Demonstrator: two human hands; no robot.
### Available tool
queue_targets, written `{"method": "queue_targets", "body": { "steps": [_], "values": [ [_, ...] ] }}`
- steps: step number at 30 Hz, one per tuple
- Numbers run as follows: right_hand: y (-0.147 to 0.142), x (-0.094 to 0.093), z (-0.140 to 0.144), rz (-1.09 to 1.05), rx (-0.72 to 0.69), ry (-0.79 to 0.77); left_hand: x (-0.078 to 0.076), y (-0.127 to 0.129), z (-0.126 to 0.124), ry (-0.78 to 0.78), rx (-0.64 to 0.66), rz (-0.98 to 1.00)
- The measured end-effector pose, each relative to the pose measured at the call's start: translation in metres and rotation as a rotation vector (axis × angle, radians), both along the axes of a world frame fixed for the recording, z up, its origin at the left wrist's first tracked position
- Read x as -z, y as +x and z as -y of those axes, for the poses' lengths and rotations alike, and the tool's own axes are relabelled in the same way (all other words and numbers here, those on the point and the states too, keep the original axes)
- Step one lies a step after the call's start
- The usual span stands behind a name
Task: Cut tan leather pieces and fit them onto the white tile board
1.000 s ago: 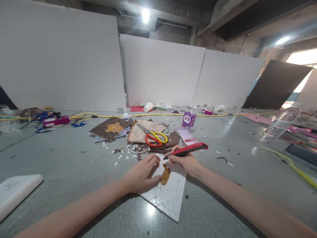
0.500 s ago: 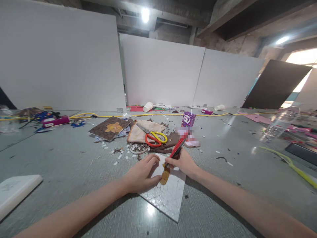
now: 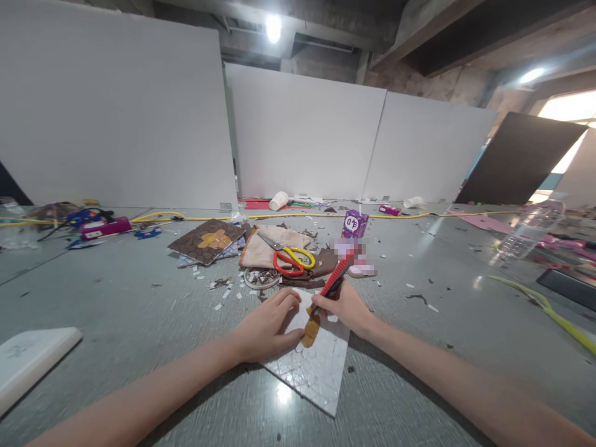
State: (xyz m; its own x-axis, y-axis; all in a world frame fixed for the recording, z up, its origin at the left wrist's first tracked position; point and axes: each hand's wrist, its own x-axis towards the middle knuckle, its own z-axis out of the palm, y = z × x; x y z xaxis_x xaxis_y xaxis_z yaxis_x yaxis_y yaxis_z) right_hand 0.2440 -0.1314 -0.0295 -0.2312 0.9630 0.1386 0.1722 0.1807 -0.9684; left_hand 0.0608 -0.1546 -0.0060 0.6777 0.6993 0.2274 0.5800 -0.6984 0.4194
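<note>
right hand (image 3: 345, 305) grip: clasps red knife (image 3: 336, 279) | tip on tan piece (image 3: 310, 330)

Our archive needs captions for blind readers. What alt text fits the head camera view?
A person's right hand holds a red utility knife tip-down on a tan piece lying on a white patterned sheet, which the left hand presses flat. Beyond lie red-and-yellow scissors, a purple carton and scraps on a grey table.

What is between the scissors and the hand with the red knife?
In the head view, dark brown scraps lie between the scissors and the right hand holding the red knife.
</note>
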Motion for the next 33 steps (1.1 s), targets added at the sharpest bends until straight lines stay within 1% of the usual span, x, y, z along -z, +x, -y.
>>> {"method": "queue_targets", "body": {
  "steps": [5,9,14,18,20,23,25,28,30,33],
  "values": [
    [0.000,-0.001,0.000,-0.001,0.014,0.007,0.000,0.000,0.001,0.004,-0.004,-0.010],
    [-0.001,-0.003,0.003,0.009,0.055,-0.007,0.001,-0.001,0.000,0.006,-0.004,-0.013],
    [-0.002,-0.005,0.005,0.040,0.048,-0.014,0.001,-0.001,0.000,0.009,-0.003,-0.013],
    [-0.004,-0.004,0.010,0.070,0.076,0.054,0.002,-0.001,0.000,0.012,0.003,-0.009],
    [-0.005,-0.004,0.011,0.024,0.045,0.068,0.002,-0.001,-0.001,0.013,0.003,-0.005],
    [-0.005,-0.006,0.010,-0.089,-0.007,-0.017,0.002,-0.001,0.000,0.015,0.005,0.000],
    [-0.003,-0.007,0.007,-0.147,0.025,-0.022,0.001,-0.001,0.000,0.015,0.007,0.004],
    [0.000,-0.007,0.004,-0.208,0.064,0.034,0.001,-0.001,0.001,0.012,0.007,0.007],
    [0.001,-0.006,0.004,-0.241,0.082,0.034,0.001,-0.001,0.000,0.011,0.008,0.006],
    [0.002,-0.005,0.005,-0.236,0.088,0.030,0.002,-0.002,0.000,0.010,0.009,0.003]
  ]
}}
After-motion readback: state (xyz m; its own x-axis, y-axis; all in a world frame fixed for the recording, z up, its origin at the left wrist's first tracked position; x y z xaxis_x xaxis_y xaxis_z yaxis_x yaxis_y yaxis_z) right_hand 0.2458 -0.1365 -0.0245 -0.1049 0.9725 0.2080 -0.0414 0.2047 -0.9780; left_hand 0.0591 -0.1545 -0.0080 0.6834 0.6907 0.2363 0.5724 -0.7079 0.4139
